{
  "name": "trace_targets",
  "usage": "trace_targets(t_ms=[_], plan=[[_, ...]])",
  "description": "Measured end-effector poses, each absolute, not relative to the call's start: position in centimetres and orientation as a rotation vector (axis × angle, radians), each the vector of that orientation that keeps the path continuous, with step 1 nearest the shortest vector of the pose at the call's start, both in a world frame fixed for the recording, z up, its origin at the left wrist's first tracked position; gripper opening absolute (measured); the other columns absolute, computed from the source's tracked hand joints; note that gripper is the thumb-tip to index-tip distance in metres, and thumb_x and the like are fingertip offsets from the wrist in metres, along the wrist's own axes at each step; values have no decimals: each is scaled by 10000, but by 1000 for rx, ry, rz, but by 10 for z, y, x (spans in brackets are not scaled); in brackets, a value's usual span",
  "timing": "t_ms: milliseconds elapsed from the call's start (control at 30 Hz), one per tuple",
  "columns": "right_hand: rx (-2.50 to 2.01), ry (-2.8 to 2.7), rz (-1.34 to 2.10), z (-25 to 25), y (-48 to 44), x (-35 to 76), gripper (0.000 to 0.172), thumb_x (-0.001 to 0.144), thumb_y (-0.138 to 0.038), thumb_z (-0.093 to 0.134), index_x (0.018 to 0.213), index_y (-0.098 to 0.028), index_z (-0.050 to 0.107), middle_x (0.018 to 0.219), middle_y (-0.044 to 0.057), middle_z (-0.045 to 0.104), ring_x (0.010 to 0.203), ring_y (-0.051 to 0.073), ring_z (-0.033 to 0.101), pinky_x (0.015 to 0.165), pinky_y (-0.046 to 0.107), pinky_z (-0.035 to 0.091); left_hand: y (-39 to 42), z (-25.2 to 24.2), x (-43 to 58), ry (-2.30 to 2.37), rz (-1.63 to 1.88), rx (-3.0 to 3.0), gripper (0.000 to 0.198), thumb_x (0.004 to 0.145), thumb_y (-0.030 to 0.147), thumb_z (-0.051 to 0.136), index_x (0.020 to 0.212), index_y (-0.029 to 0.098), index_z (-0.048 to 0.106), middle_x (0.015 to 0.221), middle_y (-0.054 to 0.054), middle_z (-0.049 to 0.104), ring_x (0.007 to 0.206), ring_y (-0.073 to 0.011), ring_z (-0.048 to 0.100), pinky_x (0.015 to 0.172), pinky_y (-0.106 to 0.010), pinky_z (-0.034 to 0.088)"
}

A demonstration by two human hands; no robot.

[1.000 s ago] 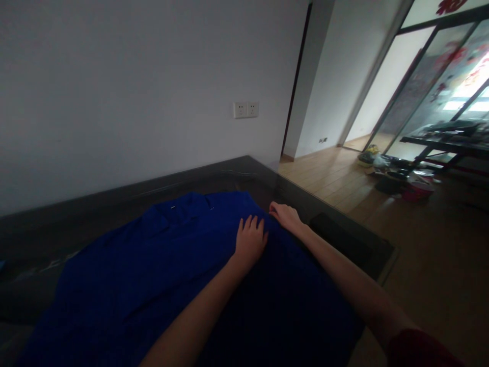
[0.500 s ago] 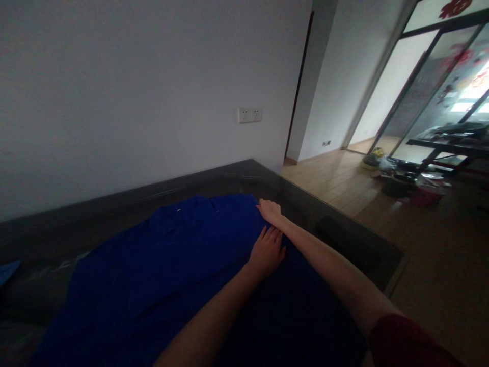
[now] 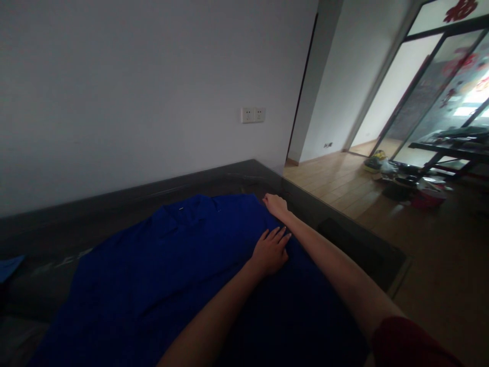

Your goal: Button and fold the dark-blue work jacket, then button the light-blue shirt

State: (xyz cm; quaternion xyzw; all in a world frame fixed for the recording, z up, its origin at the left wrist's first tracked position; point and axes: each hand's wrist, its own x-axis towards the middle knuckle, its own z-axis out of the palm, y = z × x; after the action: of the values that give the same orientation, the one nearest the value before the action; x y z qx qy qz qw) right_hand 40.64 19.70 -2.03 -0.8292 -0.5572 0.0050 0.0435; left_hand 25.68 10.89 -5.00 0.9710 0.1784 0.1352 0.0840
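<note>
Blue shirt [image 3: 153, 275] lies under spread left hand [image 3: 271, 251] (grip of right hand [image 3: 275, 205] unclear).

A double wall socket [image 3: 253, 114] is sitting on the white wall [image 3: 133, 92], a dark glossy tabletop [image 3: 214, 178] is running below it, a wooden floor [image 3: 332, 178] is stretching toward glass doors [image 3: 431, 86] bearing red decorations, and floor clutter [image 3: 401, 181] is lying beside a dark stand [image 3: 451, 148].
</note>
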Motion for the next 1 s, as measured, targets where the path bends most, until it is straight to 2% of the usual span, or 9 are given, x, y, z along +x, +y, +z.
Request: trace_targets(t_ms=[100,200,333,500,633,833,1000], plan=[[-2558,-1665,25,-15,219,404,466,965,-478,326,1098,-163,642,1110,185,662,1028,279,635,806,359,470,108,-46,259,567,450,2876,490,894,310,398,1362,166,415,1441,-89,436,1336,-217,370,1110,-402,299],[-2576,-1650,38,-19,242,394,502,928,-517,409,1072,-109,663,1079,221,664,1003,291,642,799,366,473,108,-43,264,632,467,2852,489,910,335,386,1344,114,428,1411,-120,466,1336,-219,371,1135,-394,260],[-2541,-1674,-42,-35,261,384,379,948,-362,432,1117,-79,621,1117,223,642,1075,279,592,844,359,445,109,-45,273,598,397,2898,495,947,364,326,1380,134,397,1443,-107,430,1369,-235,320,1147,-433,229],[-2425,-1772,-187,-53,266,388,327,973,-244,340,1160,-103,568,1210,183,590,1152,265,503,929,381,377,108,-56,277,512,409,2986,499,964,360,267,1405,159,385,1470,-88,395,1389,-254,276,1150,-455,213],[-2353,-1861,-237,-59,270,398,322,980,-265,319,1151,-140,561,1232,160,566,1151,266,474,941,406,347,107,-58,277,491,349,3021,516,965,363,249,1430,165,347,1484,-97,370,1388,-267,271,1132,-501,226],[-2303,-1913,-269,-62,275,408,318,984,-313,319,1161,-173,543,1221,158,562,1140,279,469,921,433,338,107,-54,278,393,270,2998,494,961,366,239,1377,176,424,1448,-103,424,1374,-292,280,1095,-616,216],[-2279,-1856,-305,-57,270,421,321,975,-334,355,1153,-146,545,1200,176,573,1134,291,477,937,451,329,108,-54,276,387,352,3004,480,956,360,279,1384,181,403,1440,-97,433,1361,-284,308,1090,-603,253]])
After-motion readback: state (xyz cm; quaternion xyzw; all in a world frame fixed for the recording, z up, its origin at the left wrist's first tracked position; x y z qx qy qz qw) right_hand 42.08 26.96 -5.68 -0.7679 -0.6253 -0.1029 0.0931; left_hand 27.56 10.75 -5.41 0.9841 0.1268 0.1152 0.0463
